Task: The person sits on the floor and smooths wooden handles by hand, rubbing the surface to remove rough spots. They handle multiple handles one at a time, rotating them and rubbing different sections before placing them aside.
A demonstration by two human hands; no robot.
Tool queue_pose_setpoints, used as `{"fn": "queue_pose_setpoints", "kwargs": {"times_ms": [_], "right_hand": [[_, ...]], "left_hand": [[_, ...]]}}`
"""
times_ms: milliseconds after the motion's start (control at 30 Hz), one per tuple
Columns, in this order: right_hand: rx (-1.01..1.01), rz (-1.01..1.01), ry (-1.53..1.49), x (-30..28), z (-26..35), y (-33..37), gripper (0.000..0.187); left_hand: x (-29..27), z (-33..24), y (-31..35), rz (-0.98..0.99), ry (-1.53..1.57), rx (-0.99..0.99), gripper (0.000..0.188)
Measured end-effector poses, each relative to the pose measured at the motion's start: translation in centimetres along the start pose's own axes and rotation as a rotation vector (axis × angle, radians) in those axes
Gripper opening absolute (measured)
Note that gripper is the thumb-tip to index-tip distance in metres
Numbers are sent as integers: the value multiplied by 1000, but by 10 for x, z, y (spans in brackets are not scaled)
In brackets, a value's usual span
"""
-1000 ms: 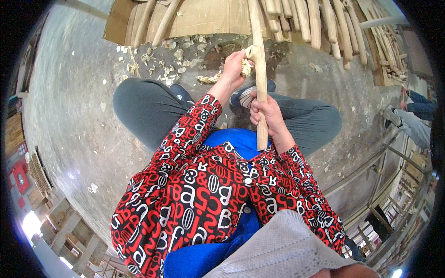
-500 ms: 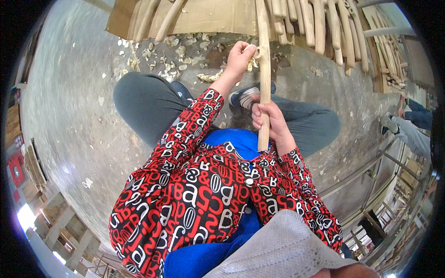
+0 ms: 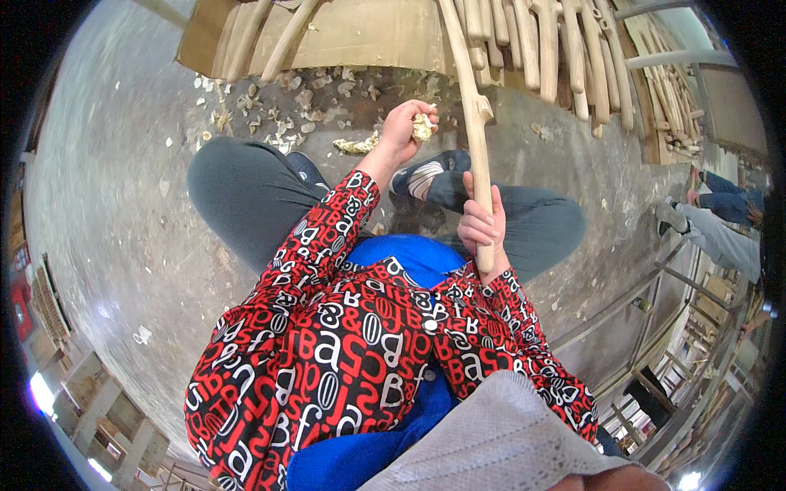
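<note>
The long pale wooden stick (image 3: 473,139) stands nearly upright between the knees, its near end gripped by the right hand (image 3: 481,227) with fingers closed round it. The left hand (image 3: 405,129), just left of the stick and apart from it, has its fingers closed on a small crumpled yellowish pad (image 3: 422,127). Shavings (image 3: 278,123) litter the floor (image 3: 115,204) beyond; many similar carved sticks (image 3: 565,49) lean at the far side, so the smoothing looks partway done
</note>
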State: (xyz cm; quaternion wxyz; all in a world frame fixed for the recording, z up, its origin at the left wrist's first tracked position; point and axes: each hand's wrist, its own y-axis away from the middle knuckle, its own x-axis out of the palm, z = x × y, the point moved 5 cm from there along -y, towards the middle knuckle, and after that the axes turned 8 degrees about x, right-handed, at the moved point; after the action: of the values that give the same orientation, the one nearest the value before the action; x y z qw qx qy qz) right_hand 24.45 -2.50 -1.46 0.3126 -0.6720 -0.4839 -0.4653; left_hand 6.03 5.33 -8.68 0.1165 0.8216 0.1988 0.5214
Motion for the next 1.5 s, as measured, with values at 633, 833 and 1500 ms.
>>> {"fn": "queue_pose_setpoints", "kwargs": {"times_ms": [633,833,1500], "right_hand": [[165,-95,43,-6,-19,-1,56],[184,-68,31,-7,-19,-1,57],[188,-92,52,-10,-15,1,59]], "left_hand": [[68,-56,32,475,-1445,926,22],[71,-56,23,695,-1461,899,22],[76,-53,17,724,-1443,868,16]]}}
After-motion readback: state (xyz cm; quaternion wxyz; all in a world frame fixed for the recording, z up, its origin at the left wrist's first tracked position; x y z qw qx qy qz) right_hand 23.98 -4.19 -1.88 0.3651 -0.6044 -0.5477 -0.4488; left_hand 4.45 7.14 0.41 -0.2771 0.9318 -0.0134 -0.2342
